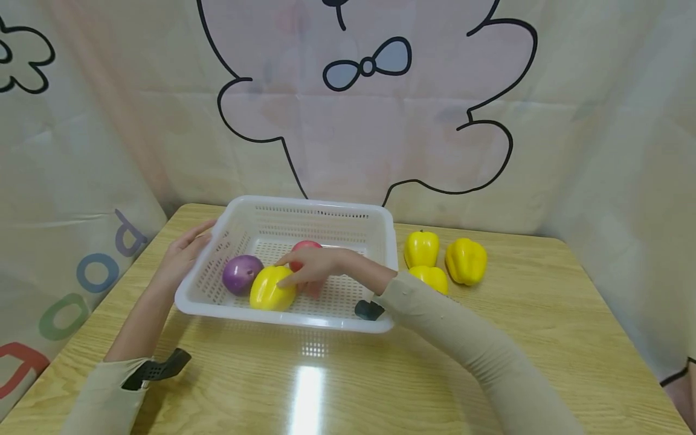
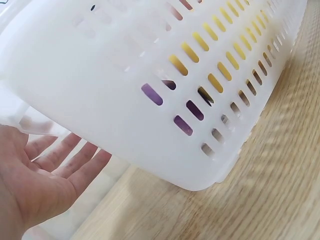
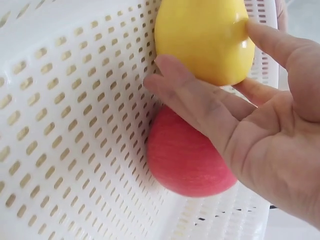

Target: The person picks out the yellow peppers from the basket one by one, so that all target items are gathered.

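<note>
A white perforated plastic basket (image 1: 321,321) stands on the wooden table. Inside it are a round purple fruit or vegetable (image 1: 239,275), a yellow bell pepper (image 1: 270,291) and a red apple (image 3: 187,155). My right hand (image 1: 312,266) reaches into the basket; its thumb touches the pepper's side in the right wrist view, while its fairly straight fingers (image 3: 192,95) spread past the pepper and over the apple. My left hand (image 1: 185,254) rests at the basket's left rim. In the left wrist view its extended fingers (image 2: 85,165) lie along the underside of that rim.
Three more yellow bell peppers, a back one (image 1: 421,248), a right one (image 1: 466,261) and a front one (image 1: 431,279), stand right of the basket. The right sleeve (image 1: 457,332) partly covers the front one. A patterned cloth (image 1: 348,151) hangs behind the table.
</note>
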